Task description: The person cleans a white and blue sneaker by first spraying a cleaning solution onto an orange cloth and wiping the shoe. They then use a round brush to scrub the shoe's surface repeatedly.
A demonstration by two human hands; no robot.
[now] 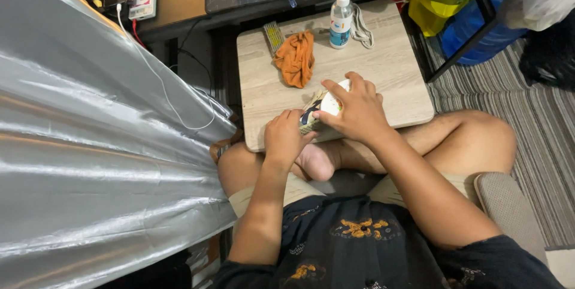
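Head view, step: I judge I am mid-handling of the pack (317,111), a small white-topped packet with a dark printed side, steadied at the near edge of the table (395,79); it looks like work on its top end, though I cannot tell whether it is sealed or already open.
Head view, left hand: my left hand (284,138) is curled, fingers pressed together against the pack's near lower corner, bracing it from below.
Head view, right hand: my right hand (357,111) lies over the pack's top, fingers spread and bent, thumb and fingertips gripping the white end.
Head view, pack and hands: the pack sits between both hands, touching each, tilted with its top towards the right hand, just above my crossed legs.
Head view, next move: I judge it calls for a firm hold from the left hand while the right works the top, without pushing the pack off the edge.
Head view, around: an orange cloth (296,57) lies beyond the hands, a spray bottle (341,16) stands further back, both apart from the pack.
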